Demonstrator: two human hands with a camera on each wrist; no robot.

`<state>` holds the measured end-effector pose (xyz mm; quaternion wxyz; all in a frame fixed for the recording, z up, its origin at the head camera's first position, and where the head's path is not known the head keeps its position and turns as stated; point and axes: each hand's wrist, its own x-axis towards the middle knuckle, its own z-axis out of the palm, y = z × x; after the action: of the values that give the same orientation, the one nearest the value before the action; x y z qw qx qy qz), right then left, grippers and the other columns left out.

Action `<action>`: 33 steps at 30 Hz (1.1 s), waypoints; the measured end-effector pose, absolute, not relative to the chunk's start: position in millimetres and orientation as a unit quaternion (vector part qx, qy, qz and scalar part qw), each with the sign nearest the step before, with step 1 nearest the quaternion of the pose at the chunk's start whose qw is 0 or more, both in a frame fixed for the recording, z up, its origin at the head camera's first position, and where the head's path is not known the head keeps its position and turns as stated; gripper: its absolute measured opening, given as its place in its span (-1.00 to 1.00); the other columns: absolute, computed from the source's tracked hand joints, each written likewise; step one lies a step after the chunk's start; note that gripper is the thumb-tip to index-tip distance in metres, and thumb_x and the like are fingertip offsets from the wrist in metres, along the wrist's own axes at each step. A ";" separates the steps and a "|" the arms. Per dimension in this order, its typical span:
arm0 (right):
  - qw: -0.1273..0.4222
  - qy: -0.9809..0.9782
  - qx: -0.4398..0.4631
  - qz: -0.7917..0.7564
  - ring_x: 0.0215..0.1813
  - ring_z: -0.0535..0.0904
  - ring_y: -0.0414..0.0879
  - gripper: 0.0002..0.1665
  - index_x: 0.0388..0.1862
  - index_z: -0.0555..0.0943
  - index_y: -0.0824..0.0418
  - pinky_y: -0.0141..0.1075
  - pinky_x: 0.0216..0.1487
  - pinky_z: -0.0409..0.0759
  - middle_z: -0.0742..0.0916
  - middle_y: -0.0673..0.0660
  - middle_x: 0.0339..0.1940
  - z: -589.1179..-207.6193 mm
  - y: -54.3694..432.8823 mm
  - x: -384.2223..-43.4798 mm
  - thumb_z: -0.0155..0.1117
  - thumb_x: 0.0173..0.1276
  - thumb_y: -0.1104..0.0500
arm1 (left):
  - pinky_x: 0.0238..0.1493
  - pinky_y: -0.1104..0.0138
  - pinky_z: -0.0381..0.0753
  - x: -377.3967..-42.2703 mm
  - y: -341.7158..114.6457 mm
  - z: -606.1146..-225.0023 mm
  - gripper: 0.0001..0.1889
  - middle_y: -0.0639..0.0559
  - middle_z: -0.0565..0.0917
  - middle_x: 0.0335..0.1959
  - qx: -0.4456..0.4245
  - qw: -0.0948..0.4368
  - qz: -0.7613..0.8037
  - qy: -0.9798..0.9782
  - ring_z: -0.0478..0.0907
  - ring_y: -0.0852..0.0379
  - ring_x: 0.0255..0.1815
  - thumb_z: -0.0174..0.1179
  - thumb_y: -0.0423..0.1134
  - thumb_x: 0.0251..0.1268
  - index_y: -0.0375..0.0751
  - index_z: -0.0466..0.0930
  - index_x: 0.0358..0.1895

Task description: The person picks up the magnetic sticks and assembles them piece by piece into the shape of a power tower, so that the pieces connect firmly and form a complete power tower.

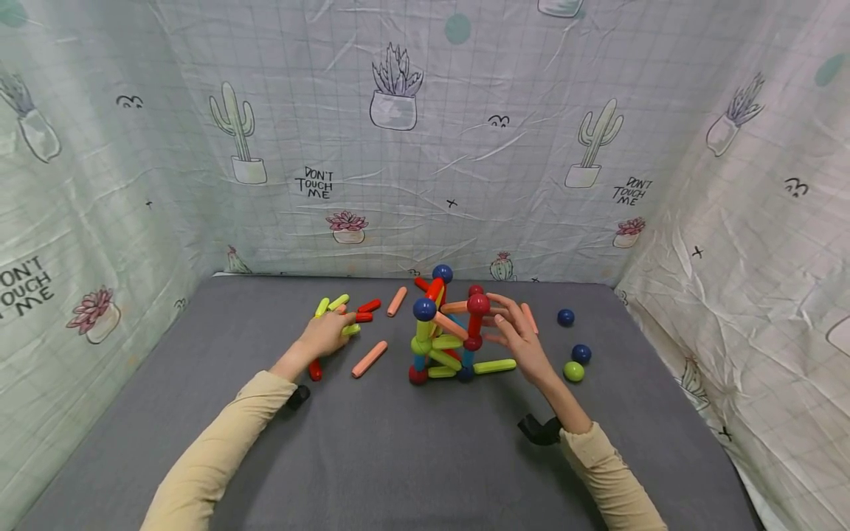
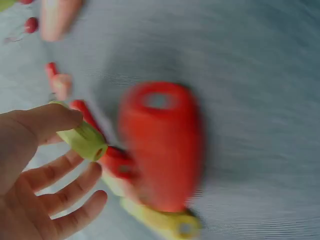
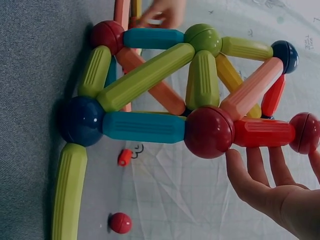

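My left hand (image 1: 324, 338) pinches a short yellow-green rod (image 2: 86, 139) between thumb and index finger, with the other fingers spread, over loose rods at the left. A frame of magnetic rods and balls (image 1: 421, 344) stands upright mid-table. My right hand (image 1: 523, 345) is at its right side, fingers lightly bent. In the right wrist view the fingertips reach the upright red rod (image 3: 265, 132) and the red ball (image 3: 306, 133) at its end; whether they press on them cannot be told. A blue ball (image 1: 425, 309) caps the frame's near left corner.
Loose red rods (image 1: 369, 305) and a salmon rod (image 1: 369, 359) lie between the left hand and the frame. Blue balls (image 1: 581, 354) and a green ball (image 1: 574, 371) rest right of the right hand. A printed cloth (image 1: 425, 184) hangs behind the grey table (image 1: 398, 457).
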<state>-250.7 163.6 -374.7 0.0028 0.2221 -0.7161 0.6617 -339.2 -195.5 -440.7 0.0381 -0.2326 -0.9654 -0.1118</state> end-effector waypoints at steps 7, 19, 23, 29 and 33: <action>0.001 -0.722 0.223 0.655 0.06 0.49 -0.05 -0.43 0.35 0.04 0.29 0.14 0.02 0.41 0.37 0.40 0.14 -375.8 163.8 -250.2 -0.22 0.45 0.08 | -0.40 0.24 0.49 -324.3 -159.4 -386.1 -0.73 -0.10 0.54 -0.30 -0.252 0.135 -0.238 -0.928 0.49 0.03 -0.33 0.18 -0.28 0.12 -0.17 0.50 -0.08; 0.007 -0.731 0.227 0.644 0.04 0.52 -0.14 -0.46 0.34 0.08 0.22 0.12 0.00 0.44 0.40 0.40 0.15 -379.0 162.6 -249.7 -0.21 0.45 0.10 | -0.24 0.27 0.53 -270.5 -83.3 -315.5 -0.68 -0.08 0.57 -0.18 -0.415 0.233 -0.368 -0.799 0.48 0.11 -0.25 0.18 -0.32 0.12 -0.27 0.47 -0.02; 0.007 -0.733 0.225 0.642 0.05 0.51 -0.11 -0.44 0.35 0.06 0.27 0.11 -0.01 0.45 0.40 0.41 0.15 -379.2 162.2 -249.9 -0.20 0.44 0.11 | -0.20 0.30 0.50 -270.7 -72.3 -320.5 -0.66 -0.05 0.57 -0.18 -0.444 0.251 -0.323 -0.797 0.45 0.11 -0.19 0.24 -0.34 0.06 -0.24 0.50 -0.03; 0.005 -0.736 0.229 0.637 0.10 0.45 0.15 -0.45 0.35 0.05 0.28 0.09 -0.01 0.47 0.40 0.42 0.15 -378.5 162.4 -249.4 -0.20 0.44 0.13 | -0.20 0.32 0.47 -274.4 -68.2 -330.1 -0.71 0.00 0.57 -0.21 -0.447 0.262 -0.280 -0.809 0.45 0.13 -0.20 0.21 -0.27 0.10 -0.18 0.53 -0.06; 0.007 -0.735 0.229 0.638 0.11 0.43 0.21 -0.46 0.35 0.06 0.25 0.10 -0.01 0.47 0.40 0.42 0.15 -377.7 163.4 -249.2 -0.20 0.44 0.14 | -0.22 0.34 0.47 -273.9 -65.8 -328.6 -0.71 0.00 0.56 -0.23 -0.446 0.264 -0.267 -0.812 0.45 0.13 -0.22 0.22 -0.25 0.10 -0.17 0.54 -0.06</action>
<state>-249.2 163.4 -377.7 0.0067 0.2293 -0.7354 0.6376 -273.9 -65.8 -328.6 0.2641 -0.4458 -0.8124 -0.2673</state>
